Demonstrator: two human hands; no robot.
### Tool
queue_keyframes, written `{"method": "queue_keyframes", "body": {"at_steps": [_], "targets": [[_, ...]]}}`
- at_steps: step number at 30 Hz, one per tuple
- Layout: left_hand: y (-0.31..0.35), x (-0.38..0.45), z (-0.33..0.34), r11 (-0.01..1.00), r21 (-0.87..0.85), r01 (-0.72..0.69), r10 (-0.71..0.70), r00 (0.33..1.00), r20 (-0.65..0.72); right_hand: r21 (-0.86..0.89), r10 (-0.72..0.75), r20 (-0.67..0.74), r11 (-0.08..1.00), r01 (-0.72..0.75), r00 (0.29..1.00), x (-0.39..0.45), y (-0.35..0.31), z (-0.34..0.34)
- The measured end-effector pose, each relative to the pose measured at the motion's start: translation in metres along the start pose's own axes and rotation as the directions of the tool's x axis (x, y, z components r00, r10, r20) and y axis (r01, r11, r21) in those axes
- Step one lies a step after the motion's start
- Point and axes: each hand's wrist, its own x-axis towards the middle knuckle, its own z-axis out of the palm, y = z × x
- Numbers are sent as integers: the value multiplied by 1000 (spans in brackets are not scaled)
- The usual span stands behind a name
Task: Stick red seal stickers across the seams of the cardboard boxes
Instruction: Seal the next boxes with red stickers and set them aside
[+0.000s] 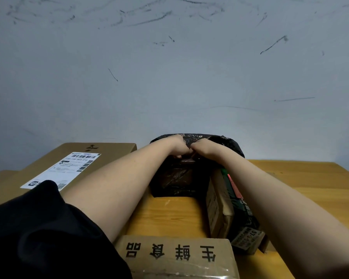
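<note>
Left hand: the left hand (178,149) is at the far middle of the table, fingers curled down and gripping the top of a black plastic bag (175,178).
Right hand: the right hand (203,148) sits just beside the left, knuckles touching it, clenched on the same bag top.
Bag: crumpled and glossy, standing against the wall (whatever is inside cannot be made out).
Big box: a large cardboard box (109,152) lies to the far left with a white shipping label (63,170) on its top face.
Near box: a cardboard box (177,256) printed with bold black characters sits at the near edge, clear tape across its top.
Right box: a smaller box (222,210) with green and red print stands tilted under the right forearm, touching the bag.
Seal stickers: none can be picked out from here.
Table: a yellow wooden table (302,178) carries everything.
Wall: a pale wall (169,67) scuffed with dark marks.
Sleeve: a black sleeve (38,228) covers the left upper arm.
</note>
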Motion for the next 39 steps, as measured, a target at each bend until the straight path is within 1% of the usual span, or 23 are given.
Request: {"method": "queue_keyframes", "body": {"at_steps": [1,3,6,10,15,18,21,23,25,28,30,36,39], "targets": [[0,-1,0,1000,20,9,-9,1000,-5,-16,-11,-40,1000,11,999,1,2,-1],[1,-5,-1,999,41,26,-25,1000,-15,22,-3,-145,1000,6,989,4,7,-2],[5,-13,-6,1000,-4,12,-12,999,-44,7,-26,-241,1000,28,970,-7,8,-7],[17,-36,-17,997,-54,-51,44,992,-119,1,-61,-350,998,66,935,-34,2,-20],[39,-83,-29,984,-96,-149,127,970,-208,75,-65,-441,991,109,895,-81,-9,-42],[54,-109,-31,963,-188,-195,141,953,-267,125,-42,-461,986,112,886,-113,-12,-51],[68,-131,-27,918,-320,-233,142,949,-282,192,-23,-447,974,120,894,-144,-13,-58],[77,-148,-22,890,-368,-268,160,941,-299,204,-26,-455,970,133,890,-164,-11,-60],[86,-164,-16,885,-347,-311,203,927,-314,193,-30,-459,972,132,888,-184,-8,-60],[98,-189,-4,902,-215,-373,287,893,-346,164,-34,-457,979,122,889,-213,0,-58],[106,-204,7,901,-170,-400,321,876,-359,148,-33,-467,982,115,884,-232,8,-56],[116,-232,42,865,-167,-473,388,842,-376,121,-24,-488,988,95,872,-274,31,-49],[125,-245,62,839,-171,-516,422,817,-393,145,-9,-514,985,97,858,-295,46,-44]]}}
